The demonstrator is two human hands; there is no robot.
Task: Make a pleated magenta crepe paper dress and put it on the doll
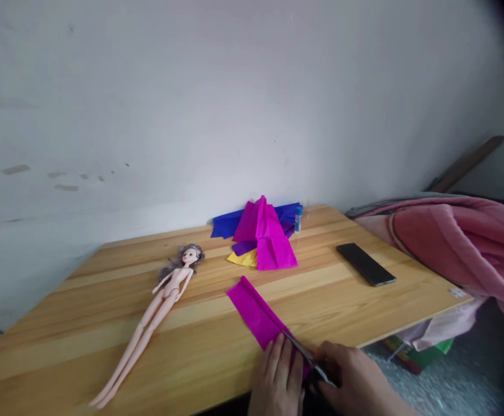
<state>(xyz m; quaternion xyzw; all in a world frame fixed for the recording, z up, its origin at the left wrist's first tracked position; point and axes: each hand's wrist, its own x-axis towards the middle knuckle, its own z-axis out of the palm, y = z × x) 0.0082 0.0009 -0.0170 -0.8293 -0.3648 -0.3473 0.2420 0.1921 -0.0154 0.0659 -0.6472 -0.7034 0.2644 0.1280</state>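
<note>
A folded strip of magenta crepe paper (256,315) lies at the table's front edge. Across its lower end the fingers of my left hand (278,372) rest close together, holding it; the thumb is hidden. My right hand (349,372) is closed around a pair of scissors (297,344), whose narrow blades run along the strip's right side, beside my left fingertips. Most of the scissors' handle is hidden by my fingers. To the left, a bare doll (165,306) with long greyish hair lies on its back, apart from both hands.
By the wall, magenta sheets (273,242) lie over blue paper (228,224) and yellow paper (244,258). A glue stick (298,219) stands beside them. A black phone (364,264) lies right on the wooden table (208,341). Pink bedding (460,242) borders the right edge.
</note>
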